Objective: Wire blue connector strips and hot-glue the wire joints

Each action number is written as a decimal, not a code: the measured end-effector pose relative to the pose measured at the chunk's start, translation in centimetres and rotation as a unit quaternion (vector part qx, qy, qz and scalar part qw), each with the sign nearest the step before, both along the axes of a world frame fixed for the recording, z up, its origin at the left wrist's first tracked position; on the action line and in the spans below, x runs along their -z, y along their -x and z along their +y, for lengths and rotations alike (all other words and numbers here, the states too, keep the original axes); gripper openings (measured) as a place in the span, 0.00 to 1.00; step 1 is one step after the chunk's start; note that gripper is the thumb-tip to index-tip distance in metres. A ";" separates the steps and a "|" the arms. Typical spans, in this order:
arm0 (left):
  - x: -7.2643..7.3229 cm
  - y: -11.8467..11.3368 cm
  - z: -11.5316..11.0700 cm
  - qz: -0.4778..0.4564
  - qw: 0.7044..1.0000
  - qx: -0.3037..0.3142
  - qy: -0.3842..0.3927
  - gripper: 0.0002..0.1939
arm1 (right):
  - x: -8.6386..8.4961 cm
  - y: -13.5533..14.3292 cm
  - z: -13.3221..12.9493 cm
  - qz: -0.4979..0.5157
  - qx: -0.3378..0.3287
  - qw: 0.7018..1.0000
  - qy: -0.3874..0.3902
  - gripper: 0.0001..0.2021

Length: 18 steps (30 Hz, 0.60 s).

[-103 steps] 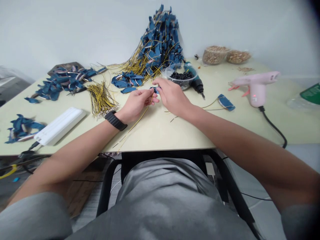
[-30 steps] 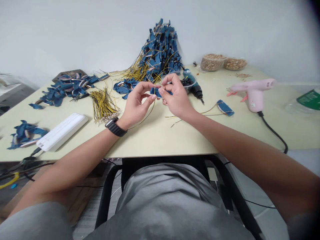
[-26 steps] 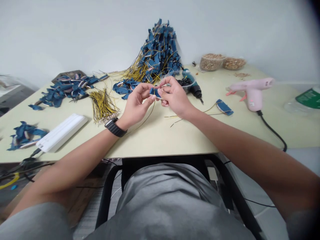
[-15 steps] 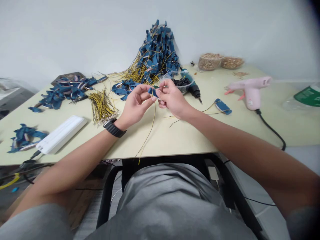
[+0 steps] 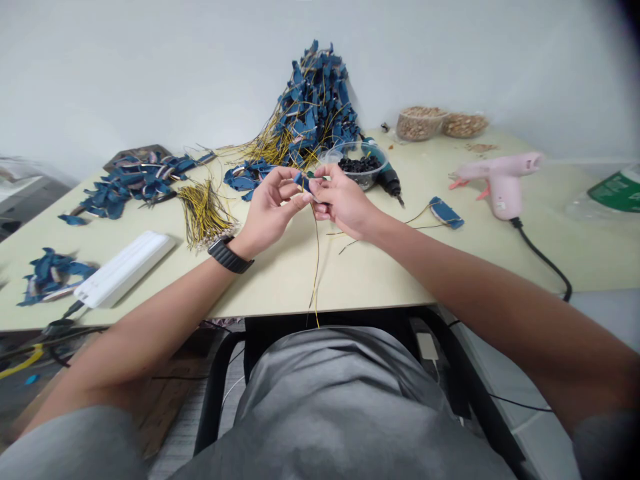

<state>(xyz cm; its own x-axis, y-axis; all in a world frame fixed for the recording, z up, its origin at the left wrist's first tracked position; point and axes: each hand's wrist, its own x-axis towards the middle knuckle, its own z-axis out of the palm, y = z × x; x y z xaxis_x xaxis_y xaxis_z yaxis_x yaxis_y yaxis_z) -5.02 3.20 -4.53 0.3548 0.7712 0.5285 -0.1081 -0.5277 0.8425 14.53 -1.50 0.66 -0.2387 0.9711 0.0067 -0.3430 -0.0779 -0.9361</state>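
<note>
Both my hands meet above the middle of the table, closed on one small blue piece (image 5: 301, 181) with thin yellow and black wires (image 5: 316, 267) hanging from it past the table's front edge. My left hand (image 5: 277, 202) pinches its left side between thumb and fingers. From the right, my right hand (image 5: 341, 199) grips the other end, and its fingers cover much of the piece. Another blue piece with wires (image 5: 447, 213) lies flat on the table to the right of my hands.
A tall heap of wired blue pieces (image 5: 320, 100) stands at the back, near a bowl of small black parts (image 5: 363, 167) and a power driver (image 5: 389, 179). Leftward are a wire bundle (image 5: 204, 212) and a white power strip (image 5: 125, 269). A pink glue gun (image 5: 503, 180) is at right.
The hanging wires have swung to the right. My hands keep nearly the same place, and the blue piece between them has turned slightly.
</note>
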 end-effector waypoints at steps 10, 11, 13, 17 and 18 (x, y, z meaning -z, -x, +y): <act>-1.1 0.0 -0.5 -0.059 0.996 -0.024 0.062 0.41 | -3.1 -3.9 0.1 -0.252 0.114 0.948 -0.161 0.24; -1.1 0.1 -0.4 -0.058 0.996 -0.023 0.070 0.41 | -3.9 -4.9 -0.3 -0.316 0.146 0.919 -0.186 0.30; -1.0 0.4 -0.3 -0.056 0.995 -0.017 0.084 0.40 | -4.7 -7.3 -1.3 -0.421 0.162 0.869 -0.202 0.36; -0.4 0.7 0.0 -0.062 0.992 0.000 0.107 0.38 | -3.8 -13.6 -4.7 -0.455 0.236 0.834 -0.204 0.12; -0.3 0.8 0.0 -0.064 0.992 0.002 0.113 0.37 | -3.3 -15.3 -5.8 -0.482 0.262 0.807 -0.220 0.11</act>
